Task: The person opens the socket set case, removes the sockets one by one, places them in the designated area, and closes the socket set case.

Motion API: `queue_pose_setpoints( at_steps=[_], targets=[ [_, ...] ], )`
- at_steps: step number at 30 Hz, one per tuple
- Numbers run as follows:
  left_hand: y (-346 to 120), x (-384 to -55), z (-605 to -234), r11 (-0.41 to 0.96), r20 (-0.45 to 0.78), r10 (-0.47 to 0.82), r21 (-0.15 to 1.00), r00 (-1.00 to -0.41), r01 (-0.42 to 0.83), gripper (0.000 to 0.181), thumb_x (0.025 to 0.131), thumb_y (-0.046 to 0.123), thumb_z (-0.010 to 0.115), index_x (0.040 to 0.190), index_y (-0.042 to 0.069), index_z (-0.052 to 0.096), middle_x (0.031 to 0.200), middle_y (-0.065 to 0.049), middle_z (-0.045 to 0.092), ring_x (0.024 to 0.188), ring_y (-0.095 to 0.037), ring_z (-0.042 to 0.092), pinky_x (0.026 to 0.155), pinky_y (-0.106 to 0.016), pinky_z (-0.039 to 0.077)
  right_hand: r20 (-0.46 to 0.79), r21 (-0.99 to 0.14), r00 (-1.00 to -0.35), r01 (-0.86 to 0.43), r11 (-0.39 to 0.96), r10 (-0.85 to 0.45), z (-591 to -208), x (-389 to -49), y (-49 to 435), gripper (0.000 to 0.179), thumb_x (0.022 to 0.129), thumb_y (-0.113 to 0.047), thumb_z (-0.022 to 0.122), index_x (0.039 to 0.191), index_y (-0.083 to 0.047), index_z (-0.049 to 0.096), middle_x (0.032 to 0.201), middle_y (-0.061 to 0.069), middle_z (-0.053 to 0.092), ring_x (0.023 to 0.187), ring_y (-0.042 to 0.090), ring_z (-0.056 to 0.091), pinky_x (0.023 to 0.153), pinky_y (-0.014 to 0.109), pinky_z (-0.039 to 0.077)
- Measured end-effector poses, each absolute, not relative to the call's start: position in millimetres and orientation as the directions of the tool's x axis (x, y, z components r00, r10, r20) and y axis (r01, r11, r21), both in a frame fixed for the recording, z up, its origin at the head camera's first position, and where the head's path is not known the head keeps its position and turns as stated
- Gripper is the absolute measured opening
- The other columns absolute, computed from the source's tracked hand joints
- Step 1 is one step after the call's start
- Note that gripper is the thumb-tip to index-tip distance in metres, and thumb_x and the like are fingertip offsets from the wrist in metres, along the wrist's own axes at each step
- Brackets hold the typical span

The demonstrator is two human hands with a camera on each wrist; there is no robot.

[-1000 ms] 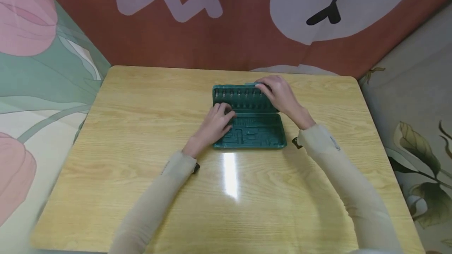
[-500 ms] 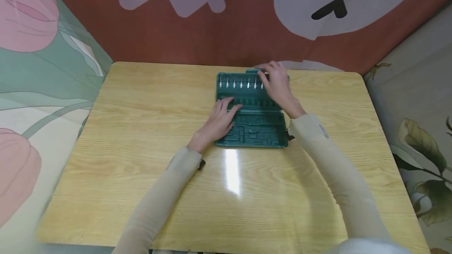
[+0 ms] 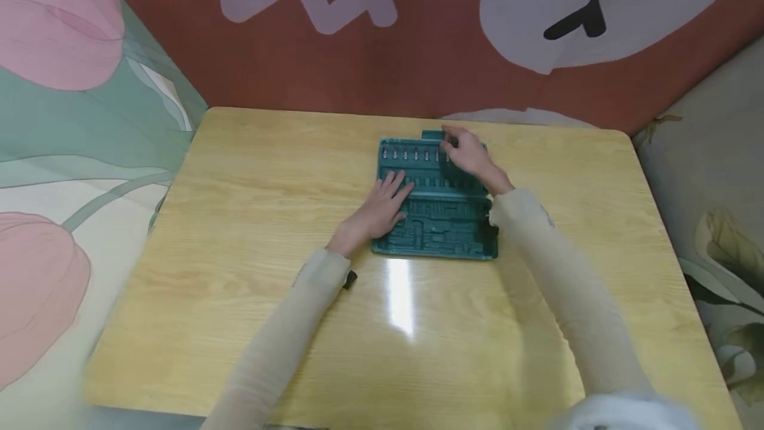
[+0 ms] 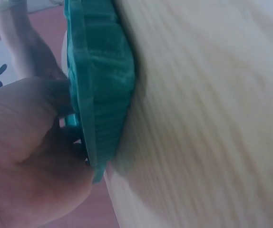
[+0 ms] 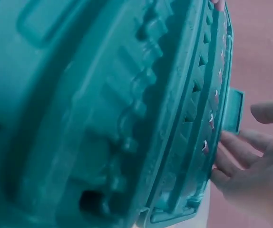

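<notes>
While the green case (image 3: 444, 229) lies opened out on the bench (image 3: 286, 178), its long axis runs left to right, parallel to its hinge (image 3: 450, 196). A tab (image 3: 432, 135) projects from the far edge, just left of the right hand (image 3: 469, 155), the nearer one. Right hand: fingers extended, touching that edge, thumb apart; I see nothing gripped. Case position: on its near side. Left hand (image 3: 381, 210): fingers spread over the case's left side, nothing gripped; most of the case extends rightward.

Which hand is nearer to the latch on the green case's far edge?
Right: the right hand is just beside the latch, at the far edge; the left hand is farther off, over the left side of the green case.
</notes>
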State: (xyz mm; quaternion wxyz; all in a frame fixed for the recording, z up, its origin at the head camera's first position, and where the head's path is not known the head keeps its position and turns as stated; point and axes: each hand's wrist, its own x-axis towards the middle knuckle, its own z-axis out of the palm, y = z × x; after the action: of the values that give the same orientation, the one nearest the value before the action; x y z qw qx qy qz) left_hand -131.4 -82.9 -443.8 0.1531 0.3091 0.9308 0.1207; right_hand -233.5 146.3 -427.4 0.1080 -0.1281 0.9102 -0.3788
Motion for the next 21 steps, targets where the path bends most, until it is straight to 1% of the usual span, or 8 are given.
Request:
queue_pose_setpoints(
  at_steps=[4, 7, 10, 12, 15, 17, 19, 21],
  targets=[
    [-80.3, -131.3, -443.6, 0.768, -0.266, 0.636, 0.304, -0.724, 0.563, 0.064, 0.104, 0.03, 0.044, 0.156, 0.01, 0.013, 0.16, -0.018, -0.002, 0.145, -0.033, -0.005, 0.116, -0.043, 0.001, -0.134, -0.71, -0.929, -0.154, 0.688, -0.346, -435.5, -224.1, 158.6, 0.055, 0.102, -0.014, 0.047, 0.151, 0.002, 0.027, 0.133, 0.027, 0.046, 0.122, 0.04, 0.044, 0.099, 0.055, 0.035],
    [-74.1, -131.7, -443.7, 0.734, -0.279, 0.678, 0.315, -0.68, 0.602, 0.063, 0.104, 0.031, 0.043, 0.156, 0.01, 0.013, 0.16, -0.018, -0.001, 0.146, -0.033, -0.004, 0.116, -0.042, 0.001, -0.128, -0.705, -0.932, -0.155, 0.692, -0.34, -443.4, -213.3, 175.9, 0.056, 0.101, -0.012, 0.047, 0.151, 0.001, 0.026, 0.136, 0.028, 0.043, 0.129, 0.042, 0.038, 0.103, 0.057, 0.031],
    [-72.2, -129.4, -445.0, 0.717, -0.29, 0.696, 0.315, -0.656, 0.622, 0.063, 0.104, 0.032, 0.042, 0.156, 0.01, 0.014, 0.16, -0.017, 0.001, 0.146, -0.033, -0.002, 0.116, -0.042, 0.002, -0.132, -0.7, -0.922, -0.174, 0.693, -0.365, -451.9, -204.9, 186.0, 0.058, 0.101, -0.011, 0.048, 0.153, -0.003, 0.022, 0.139, 0.028, 0.041, 0.131, 0.042, 0.036, 0.105, 0.058, 0.028],
    [-71.4, -129.3, -446.3, 0.713, -0.293, 0.701, 0.295, -0.65, 0.636, 0.063, 0.104, 0.034, 0.042, 0.156, 0.011, 0.014, 0.16, -0.016, 0.002, 0.146, -0.032, -0.002, 0.116, -0.042, 0.003, -0.138, -0.692, -0.909, -0.196, 0.695, -0.394, -453.8, -199.4, 190.5, 0.062, 0.101, -0.011, 0.049, 0.155, -0.005, 0.017, 0.146, 0.027, 0.036, 0.136, 0.041, 0.031, 0.108, 0.057, 0.025],
    [-72.3, -131.9, -447.2, 0.713, -0.29, 0.701, 0.278, -0.651, 0.644, 0.063, 0.104, 0.037, 0.041, 0.156, 0.014, 0.014, 0.161, -0.012, 0.003, 0.146, -0.03, -0.002, 0.116, -0.042, 0.003, -0.144, -0.608, -0.88, -0.282, 0.743, -0.452, -448.2, -187.0, 192.5, 0.068, 0.101, -0.012, 0.051, 0.155, -0.005, 0.011, 0.152, 0.029, 0.024, 0.139, 0.046, 0.021, 0.11, 0.06, 0.015],
    [-74.3, -134.8, -447.1, 0.716, -0.279, 0.699, 0.264, -0.659, 0.647, 0.063, 0.104, 0.037, 0.04, 0.156, 0.015, 0.014, 0.161, -0.011, 0.004, 0.146, -0.03, -0.001, 0.116, -0.043, 0.004, -0.149, -0.525, -0.863, -0.345, 0.778, -0.483, -441.0, -174.5, 190.3, 0.07, 0.1, -0.014, 0.054, 0.155, -0.005, 0.012, 0.154, 0.029, 0.017, 0.139, 0.05, 0.015, 0.109, 0.063, 0.011],
    [-76.8, -136.8, -446.0, 0.72, -0.274, 0.694, 0.262, -0.665, 0.643, 0.063, 0.104, 0.038, 0.039, 0.156, 0.016, 0.013, 0.161, -0.01, 0.003, 0.146, -0.03, -0.002, 0.116, -0.043, 0.003, -0.161, -0.429, -0.853, -0.393, 0.814, -0.496, -433.3, -159.4, 186.2, 0.07, 0.099, -0.02, 0.057, 0.155, -0.006, 0.018, 0.154, 0.03, 0.015, 0.137, 0.054, 0.014, 0.107, 0.067, 0.011],
    [-79.8, -137.4, -445.3, 0.728, -0.267, 0.685, 0.257, -0.678, 0.635, 0.062, 0.104, 0.038, 0.038, 0.156, 0.016, 0.012, 0.161, -0.009, 0.004, 0.146, -0.029, -0.002, 0.116, -0.042, 0.003, -0.182, -0.381, -0.849, -0.403, 0.832, -0.495, -427.0, -144.3, 181.3, 0.07, 0.097, -0.025, 0.06, 0.154, -0.007, 0.024, 0.154, 0.03, 0.014, 0.136, 0.056, 0.014, 0.104, 0.069, 0.016]
  ],
)
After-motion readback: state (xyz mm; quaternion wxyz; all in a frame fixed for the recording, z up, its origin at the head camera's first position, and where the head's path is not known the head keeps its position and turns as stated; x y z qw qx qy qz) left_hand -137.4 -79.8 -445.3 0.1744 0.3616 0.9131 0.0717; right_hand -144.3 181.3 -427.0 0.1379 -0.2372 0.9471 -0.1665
